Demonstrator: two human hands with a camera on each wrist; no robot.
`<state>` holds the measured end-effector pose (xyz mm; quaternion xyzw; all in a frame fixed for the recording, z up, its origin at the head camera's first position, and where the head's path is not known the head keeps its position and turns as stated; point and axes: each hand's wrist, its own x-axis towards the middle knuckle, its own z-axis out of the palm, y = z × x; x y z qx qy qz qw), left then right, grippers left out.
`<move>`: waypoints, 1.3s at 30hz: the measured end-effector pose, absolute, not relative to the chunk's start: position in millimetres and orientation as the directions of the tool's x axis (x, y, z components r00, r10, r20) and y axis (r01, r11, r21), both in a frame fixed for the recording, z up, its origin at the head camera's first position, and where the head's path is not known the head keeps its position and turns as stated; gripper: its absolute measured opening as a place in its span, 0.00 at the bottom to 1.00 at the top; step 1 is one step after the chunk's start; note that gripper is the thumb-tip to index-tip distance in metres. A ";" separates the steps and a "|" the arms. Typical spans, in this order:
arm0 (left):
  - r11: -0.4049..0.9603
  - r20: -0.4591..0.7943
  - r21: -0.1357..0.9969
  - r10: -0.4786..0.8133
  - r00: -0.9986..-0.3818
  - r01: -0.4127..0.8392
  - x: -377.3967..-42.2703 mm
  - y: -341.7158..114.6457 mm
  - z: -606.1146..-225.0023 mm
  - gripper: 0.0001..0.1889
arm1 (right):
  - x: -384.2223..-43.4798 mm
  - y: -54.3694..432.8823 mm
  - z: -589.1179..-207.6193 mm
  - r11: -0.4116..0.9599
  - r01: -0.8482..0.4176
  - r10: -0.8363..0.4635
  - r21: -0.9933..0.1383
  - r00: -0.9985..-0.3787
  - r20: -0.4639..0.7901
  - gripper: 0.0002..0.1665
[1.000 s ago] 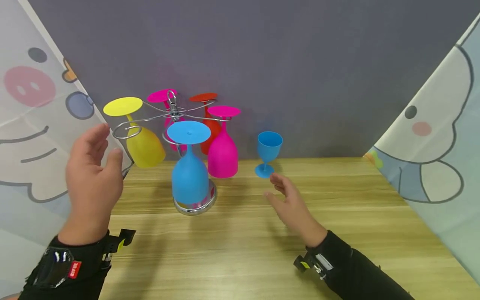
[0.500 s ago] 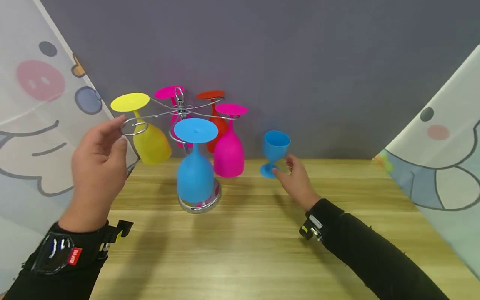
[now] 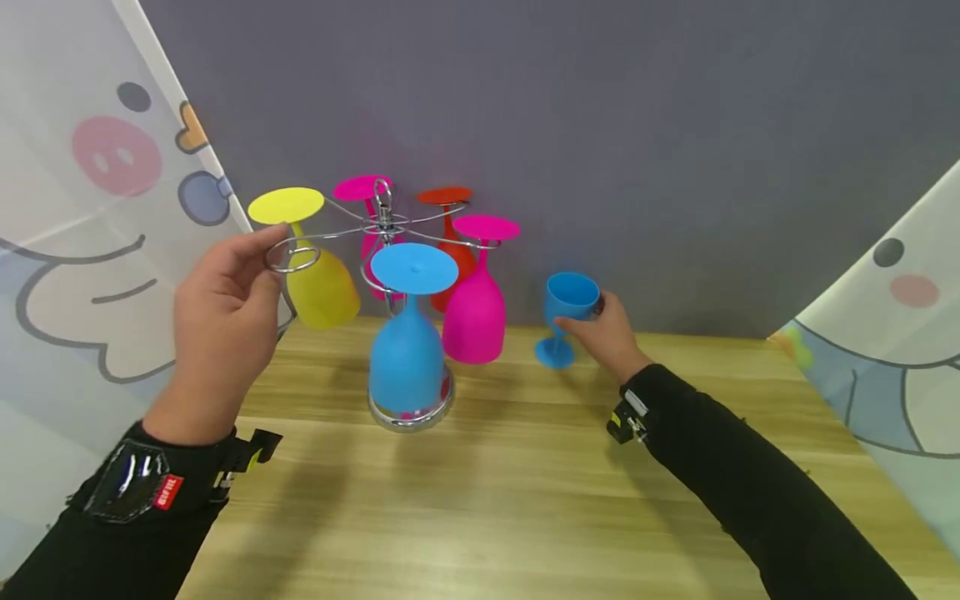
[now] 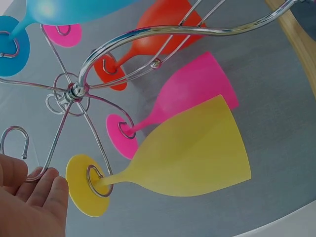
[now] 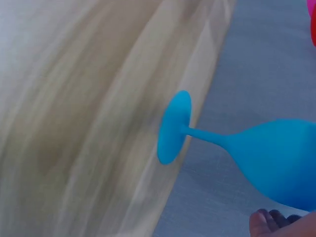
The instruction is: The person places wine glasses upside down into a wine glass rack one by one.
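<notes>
A chrome wine glass rack point(image 3: 385, 223) carries upside-down plastic wine glasses by their feet. My left hand point(image 3: 228, 321) pinches its bare wire loop at the left, thumb and fingers about the wire in the left wrist view. Just beyond that loop hangs a yellow glass point(image 3: 324, 290). The nearest hanging glass is blue point(image 3: 407, 362), with a pink one point(image 3: 475, 321) to its right. On the right, my right hand point(image 3: 609, 337) grips the bowl of an upright blue wine glass point(image 3: 572, 292), thumb in front. Its foot looks to be on the table; some fingers are hidden behind it.
Toward the back of the rack hang a red glass point(image 3: 457, 250) and another pink one point(image 3: 363, 189). The rack's round base point(image 3: 411, 421) stands on a wooden table point(image 3: 480, 508). A grey wall point(image 3: 637, 167) rises behind, with patterned panels at both sides.
My left hand has come to the wire loop and taken it. The right hand has reached forward and closed on the upright blue wine glass. The view has shifted slightly left.
</notes>
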<state>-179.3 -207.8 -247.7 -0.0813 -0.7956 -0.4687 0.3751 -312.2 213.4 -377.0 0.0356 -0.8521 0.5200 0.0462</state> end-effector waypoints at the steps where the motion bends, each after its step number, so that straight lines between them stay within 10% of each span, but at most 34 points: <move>1: 0.554 0.674 0.682 -0.221 -0.705 0.478 -179.5 -207.5 -248.5 0.21 | -313.6 213.7 -377.3 0.451 -0.110 -0.011 -0.886 -0.993 0.117 0.58; 39: 0.613 0.766 0.586 -0.204 -0.610 0.530 -179.5 -204.4 -259.4 0.21 | -294.9 188.1 -376.0 0.314 -0.103 -0.027 -0.944 -0.995 0.099 0.58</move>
